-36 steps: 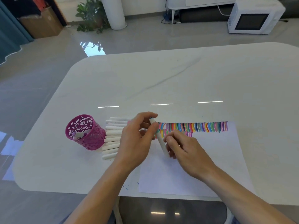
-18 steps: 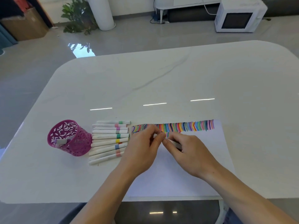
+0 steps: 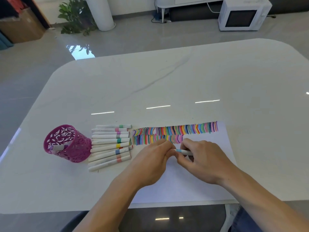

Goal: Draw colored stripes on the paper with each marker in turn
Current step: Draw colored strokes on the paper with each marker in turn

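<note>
A white sheet of paper lies at the table's near edge, with two rows of colored stripes along its far side. Over the paper both hands meet on one white marker with a light blue band, held level. My right hand grips its barrel. My left hand pinches the marker's left end, which its fingers hide. Several white markers with colored bands lie side by side left of the paper.
A magenta openwork pen cup stands left of the marker row with one or two markers inside. The white marble table stretches far beyond the paper. On the floor behind are a microwave and a potted plant.
The marker went from tilted upright between the hands to lying level over the paper. Both hands have drawn close together on it. The camera view shifted, so the scene sits further right.
</note>
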### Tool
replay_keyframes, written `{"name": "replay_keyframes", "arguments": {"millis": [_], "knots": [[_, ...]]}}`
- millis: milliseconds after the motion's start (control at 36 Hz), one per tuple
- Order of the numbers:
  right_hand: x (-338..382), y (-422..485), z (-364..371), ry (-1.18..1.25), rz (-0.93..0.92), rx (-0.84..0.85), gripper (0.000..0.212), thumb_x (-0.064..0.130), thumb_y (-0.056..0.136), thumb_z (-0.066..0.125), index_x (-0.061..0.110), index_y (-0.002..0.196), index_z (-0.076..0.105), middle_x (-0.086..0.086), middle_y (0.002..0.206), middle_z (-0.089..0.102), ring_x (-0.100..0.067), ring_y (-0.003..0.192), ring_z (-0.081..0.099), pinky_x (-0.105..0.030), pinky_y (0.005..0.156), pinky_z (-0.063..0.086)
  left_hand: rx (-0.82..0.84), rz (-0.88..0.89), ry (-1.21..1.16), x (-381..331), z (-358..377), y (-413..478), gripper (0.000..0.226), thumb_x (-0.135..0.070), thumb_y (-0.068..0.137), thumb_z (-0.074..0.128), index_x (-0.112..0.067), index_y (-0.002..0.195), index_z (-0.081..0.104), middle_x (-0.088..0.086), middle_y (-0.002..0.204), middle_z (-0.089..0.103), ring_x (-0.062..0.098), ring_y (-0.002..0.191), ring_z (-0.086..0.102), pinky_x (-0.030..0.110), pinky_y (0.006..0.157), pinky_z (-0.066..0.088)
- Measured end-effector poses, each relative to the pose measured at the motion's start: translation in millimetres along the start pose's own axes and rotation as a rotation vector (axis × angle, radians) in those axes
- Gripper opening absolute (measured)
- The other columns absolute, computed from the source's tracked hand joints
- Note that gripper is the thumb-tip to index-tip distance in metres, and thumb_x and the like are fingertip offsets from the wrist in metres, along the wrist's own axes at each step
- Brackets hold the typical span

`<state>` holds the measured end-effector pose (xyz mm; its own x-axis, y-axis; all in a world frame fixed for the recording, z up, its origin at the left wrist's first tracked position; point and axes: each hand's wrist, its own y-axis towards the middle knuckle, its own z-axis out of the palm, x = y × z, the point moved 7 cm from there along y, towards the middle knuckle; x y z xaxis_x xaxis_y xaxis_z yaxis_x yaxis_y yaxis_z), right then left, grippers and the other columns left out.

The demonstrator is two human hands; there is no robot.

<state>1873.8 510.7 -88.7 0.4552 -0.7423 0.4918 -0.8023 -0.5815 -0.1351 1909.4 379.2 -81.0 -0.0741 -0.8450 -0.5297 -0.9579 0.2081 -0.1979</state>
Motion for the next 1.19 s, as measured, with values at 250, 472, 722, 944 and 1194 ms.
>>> {"name": "replay_keyframes", "arguments": {"millis": [250, 472, 722, 944, 1194], "knots": [[5, -3, -2, -0.031, -0.054, -0.002, 0.04, 0.064, 0.1, 0.038, 0.031, 0.08, 0.05, 0.013, 0.062, 0.051, -0.008, 0.056, 0.05, -0.016, 0.053, 0.027, -0.049, 0.022, 0.025, 0, -6, -1, 0.025, -0.027, 0.107, 0.04, -0.025, 0.114, 0.064, -0.015, 0.095, 0.053, 0.003, 0.085, 0.051, 0.008, 0.068, 0.037], [6, -2, -9, 0.0, -0.081, -0.058, 0.041, 0.063, 0.097, 0.041, 0.029, 0.074, 0.048, 0.01, 0.057, 0.051, -0.012, 0.051, 0.049, -0.016, 0.051, 0.025, -0.223, 0.06, -0.008, -8, -14, -4, 0.023, -0.025, 0.103, 0.05, -0.018, 0.107, 0.071, -0.008, 0.095, 0.066, 0.007, 0.082, 0.055, 0.01, 0.069, 0.038], [10, -2, -11, -0.018, -0.086, -0.073, 0.043, 0.061, 0.098, 0.044, 0.031, 0.068, 0.04, 0.012, 0.051, 0.043, -0.011, 0.046, 0.043, -0.017, 0.048, 0.022, -0.272, 0.045, -0.034, -10, -17, -8, 0.02, -0.019, 0.101, 0.054, -0.018, 0.105, 0.073, -0.011, 0.091, 0.064, 0.003, 0.077, 0.049, 0.003, 0.067, 0.034], [10, -3, -12, -0.028, -0.055, -0.03, 0.046, 0.059, 0.098, 0.045, 0.032, 0.062, 0.034, 0.01, 0.051, 0.042, -0.013, 0.047, 0.043, -0.018, 0.048, 0.024, -0.273, 0.033, -0.031, -10, -15, -8, 0.021, -0.019, 0.101, 0.054, -0.019, 0.108, 0.074, -0.008, 0.097, 0.07, 0.006, 0.084, 0.058, 0.012, 0.072, 0.042], [-4, 0, -17, -0.009, -0.004, -0.05, 0.059, 0.07, 0.094, 0.039, 0.021, 0.06, 0.04, 0.005, 0.051, 0.044, -0.01, 0.05, 0.042, -0.028, 0.052, 0.033, -0.306, 0.0, -0.023, -1, -22, -9, 0.021, -0.019, 0.1, 0.056, -0.019, 0.107, 0.075, -0.008, 0.1, 0.073, 0.007, 0.086, 0.062, 0.009, 0.074, 0.043]]}}
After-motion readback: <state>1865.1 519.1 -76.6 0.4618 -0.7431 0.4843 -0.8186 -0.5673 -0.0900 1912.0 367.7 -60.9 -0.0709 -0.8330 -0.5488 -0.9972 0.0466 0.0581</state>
